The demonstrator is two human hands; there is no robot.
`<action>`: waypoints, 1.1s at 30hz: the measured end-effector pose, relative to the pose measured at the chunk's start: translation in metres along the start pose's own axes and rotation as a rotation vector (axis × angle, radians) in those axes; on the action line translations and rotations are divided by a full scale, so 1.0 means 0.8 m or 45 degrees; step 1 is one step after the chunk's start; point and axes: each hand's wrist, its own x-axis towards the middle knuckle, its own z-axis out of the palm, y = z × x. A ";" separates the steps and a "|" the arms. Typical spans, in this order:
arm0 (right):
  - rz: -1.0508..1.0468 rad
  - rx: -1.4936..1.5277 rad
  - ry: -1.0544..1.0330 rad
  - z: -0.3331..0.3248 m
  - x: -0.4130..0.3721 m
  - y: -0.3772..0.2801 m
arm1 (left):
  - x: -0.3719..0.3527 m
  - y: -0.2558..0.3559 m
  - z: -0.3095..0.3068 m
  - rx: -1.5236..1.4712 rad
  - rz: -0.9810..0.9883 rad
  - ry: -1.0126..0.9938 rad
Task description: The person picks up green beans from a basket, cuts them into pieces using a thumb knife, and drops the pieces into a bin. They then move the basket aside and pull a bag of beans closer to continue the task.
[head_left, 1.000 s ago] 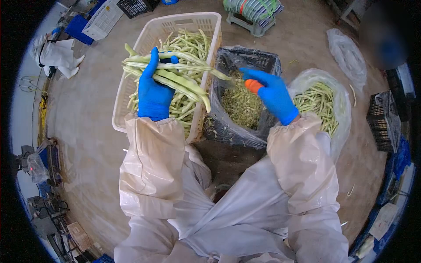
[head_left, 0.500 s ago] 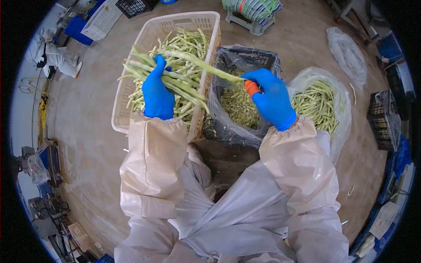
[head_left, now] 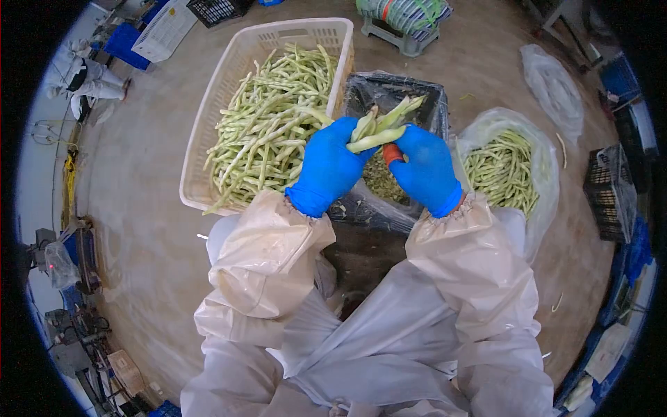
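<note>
My left hand (head_left: 330, 167), in a blue glove, is closed around a small bunch of green beans (head_left: 379, 128) whose ends stick out to the right. My right hand (head_left: 427, 167), also blue-gloved, meets it with bent fingers pressed at the bean ends. Something orange (head_left: 393, 153) covers or sits at its thumb. Both hands are over a black crate (head_left: 434, 104) lined with clear plastic, with small green trimmings (head_left: 382, 179) inside. Left of them stands a cream crate (head_left: 198, 163) heaped with long green beans (head_left: 271, 118).
On the right, a clear plastic bag (head_left: 545, 149) holds more beans. Another crumpled bag (head_left: 552, 90) lies on the floor beyond. A low grey stool (head_left: 410, 45) bears a striped bundle. A dark crate (head_left: 604, 194) stands far right, and a person in white (head_left: 94, 80) is at upper left.
My left hand has moved right from over the cream crate, bringing its beans to my right hand. The long bean stretched between the hands no longer shows that way.
</note>
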 end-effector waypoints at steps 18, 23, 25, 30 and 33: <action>0.261 0.083 0.273 -0.011 0.014 0.042 | 0.038 -0.020 -0.136 -1.015 -0.268 0.846; 0.210 0.255 0.276 -0.009 0.022 0.025 | 0.031 -0.017 -0.119 -1.025 -0.400 0.317; 0.277 0.326 0.229 -0.018 0.025 0.012 | 0.026 -0.005 -0.094 -1.032 -0.437 0.095; 0.301 0.484 0.251 -0.023 0.024 -0.001 | 0.012 0.004 -0.033 -0.701 -0.437 -0.212; 0.385 0.593 0.196 -0.014 0.022 0.002 | 0.006 0.000 -0.005 -0.513 -0.412 -0.329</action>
